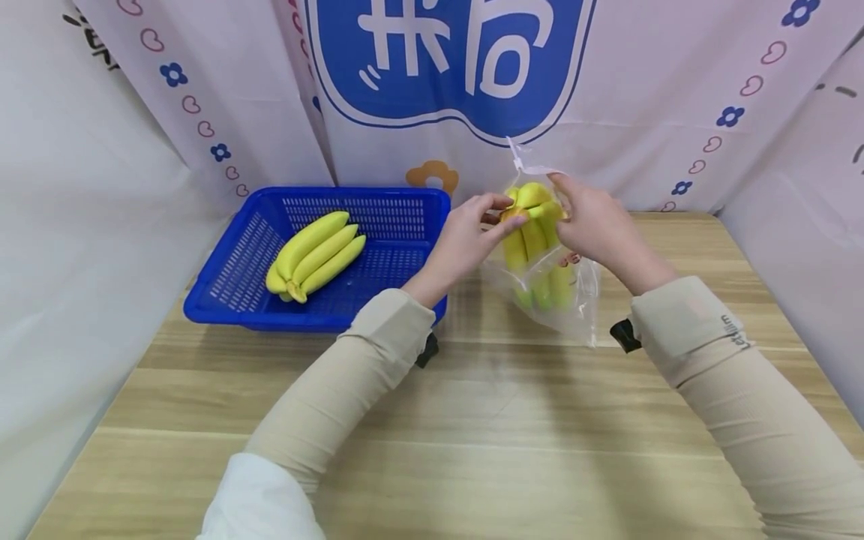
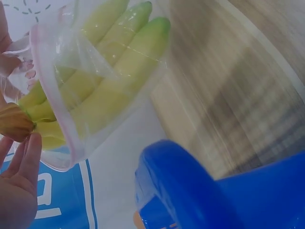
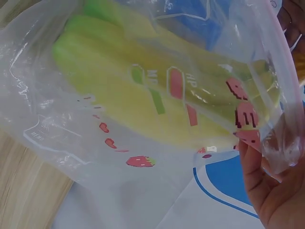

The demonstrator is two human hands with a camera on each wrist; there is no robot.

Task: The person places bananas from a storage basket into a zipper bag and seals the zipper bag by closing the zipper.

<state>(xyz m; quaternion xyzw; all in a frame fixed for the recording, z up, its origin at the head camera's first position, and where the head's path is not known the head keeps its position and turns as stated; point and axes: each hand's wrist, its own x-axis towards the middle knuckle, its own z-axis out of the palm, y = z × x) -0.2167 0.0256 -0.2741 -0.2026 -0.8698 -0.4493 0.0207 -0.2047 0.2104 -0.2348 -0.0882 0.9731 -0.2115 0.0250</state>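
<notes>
A bunch of yellow bananas (image 1: pixel 533 236) with green tips hangs stem end up inside a clear zip bag (image 1: pixel 577 304). My left hand (image 1: pixel 466 236) pinches the brown stem end (image 2: pixel 16 123) at the bag's mouth. The right hand (image 1: pixel 597 225) grips the bag's edge beside the bananas, its thumb and fingers on the plastic. In the right wrist view, red and green prints (image 3: pixel 176 83) show on the bag's side. A pinkish zip strip (image 2: pixel 50 90) runs round the opening in the left wrist view.
A blue plastic basket (image 1: pixel 398 259) stands to the left on the wooden table (image 1: pixel 472 450), with another bunch of bananas (image 1: pixel 317 255) lying in it. Behind rises a white printed cloth (image 1: pixel 378 150) with a blue emblem. White sheets hang at both sides.
</notes>
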